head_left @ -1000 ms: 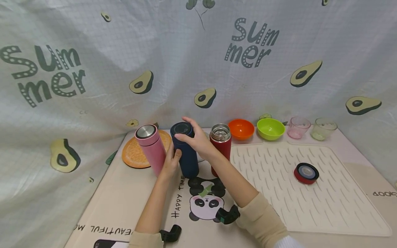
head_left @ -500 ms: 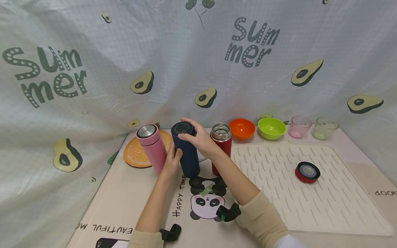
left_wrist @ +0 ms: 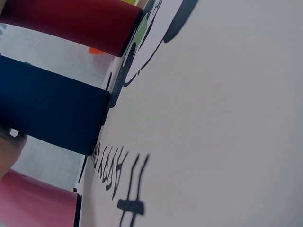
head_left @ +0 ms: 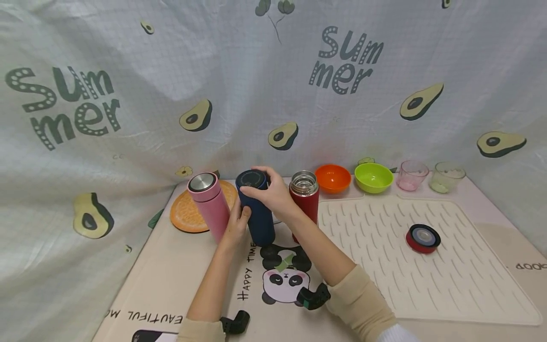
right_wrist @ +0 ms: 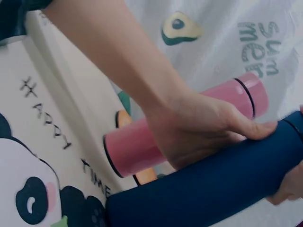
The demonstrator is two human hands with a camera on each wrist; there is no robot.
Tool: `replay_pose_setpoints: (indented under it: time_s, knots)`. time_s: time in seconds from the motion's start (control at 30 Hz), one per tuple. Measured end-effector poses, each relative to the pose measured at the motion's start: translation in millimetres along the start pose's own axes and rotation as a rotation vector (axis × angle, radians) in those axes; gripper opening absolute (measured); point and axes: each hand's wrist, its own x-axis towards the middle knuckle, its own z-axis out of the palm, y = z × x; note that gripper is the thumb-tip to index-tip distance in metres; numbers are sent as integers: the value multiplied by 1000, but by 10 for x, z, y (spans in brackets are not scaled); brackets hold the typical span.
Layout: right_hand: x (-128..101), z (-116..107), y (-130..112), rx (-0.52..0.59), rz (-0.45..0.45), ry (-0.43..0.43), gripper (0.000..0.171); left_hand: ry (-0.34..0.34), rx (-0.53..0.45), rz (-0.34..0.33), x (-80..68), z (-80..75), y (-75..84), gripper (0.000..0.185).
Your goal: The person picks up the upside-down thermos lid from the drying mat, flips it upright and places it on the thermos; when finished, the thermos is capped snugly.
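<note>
A navy blue thermos [head_left: 260, 223] stands upright on the table with its dark lid [head_left: 251, 178] in place. My left hand [head_left: 234, 227] grips its body from the left; in the right wrist view that hand [right_wrist: 194, 125] has its thumb laid along the bottle. Up at the lid, my right hand [head_left: 277, 195] holds the rim between thumb and fingers. Close by on the left is a pink thermos [head_left: 213, 211] with a steel-topped lid. To the right stands a red thermos [head_left: 308, 204], its steel mouth uncovered, partly hidden behind my right forearm.
A red-and-black lid [head_left: 423, 238] lies on the cream ribbed mat [head_left: 453, 285] at right. Along the back are an orange bowl [head_left: 333, 179], a green bowl [head_left: 373, 178] and two clear cups, pink [head_left: 412, 176] and greenish [head_left: 446, 178]. An orange round mat [head_left: 185, 213] lies behind the pink thermos.
My right hand's thumb and fingers have shifted slightly around the lid's rim. The navy thermos and my left hand stay in place.
</note>
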Motion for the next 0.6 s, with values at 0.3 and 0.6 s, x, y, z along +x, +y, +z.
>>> replay_pose_setpoints:
  time_s: [0.3, 0.6]
  knots:
    - [-6, -9, 19, -11, 12, -42, 59, 0, -7, 8, -1, -4, -19, 77]
    - [-13, 31, 3, -70, 6, 38, 61, -13, 13, 55, 2, 7, -11, 78]
